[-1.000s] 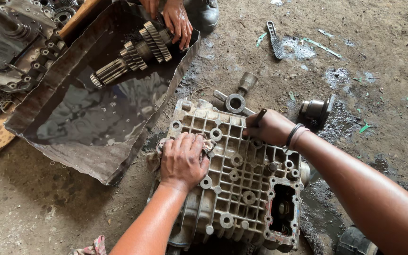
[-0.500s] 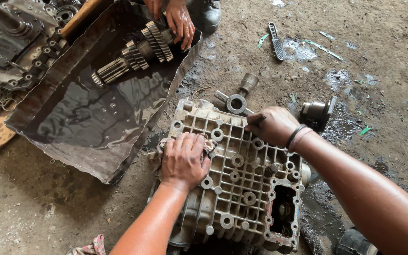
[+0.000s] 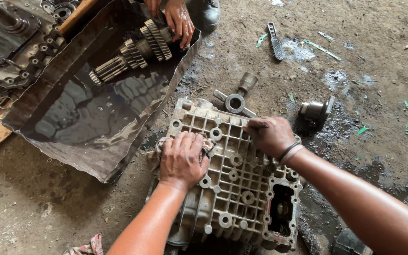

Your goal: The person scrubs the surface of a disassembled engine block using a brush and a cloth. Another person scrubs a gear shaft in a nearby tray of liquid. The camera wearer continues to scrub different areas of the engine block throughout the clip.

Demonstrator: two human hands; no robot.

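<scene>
Hands press on a ribbed metal gearbox casing (image 3: 234, 182) at lower centre: the left hand (image 3: 182, 158) flat, fingers together over a rag (image 3: 156, 153); the right hand (image 3: 270, 136) curled, its grip unclear. Upper left, another person's hand (image 3: 179, 21) touches a gear shaft (image 3: 133, 52) in an oil tray (image 3: 48, 151).

Both hands (image 3: 223, 148) on ribbed gearbox casing (image 3: 234, 189)

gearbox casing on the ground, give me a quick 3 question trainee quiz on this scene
1. True or false: both hands rest on the ribbed gearbox casing.
2. What lies under the left hand: A a rag, B a hammer, C a bolt?
3. Where does the gear shaft lie?

Key:
1. True; the right hand is on its upper edge.
2. A, a rag.
3. In the metal tray of dark liquid, touched by another person's hand.
</scene>
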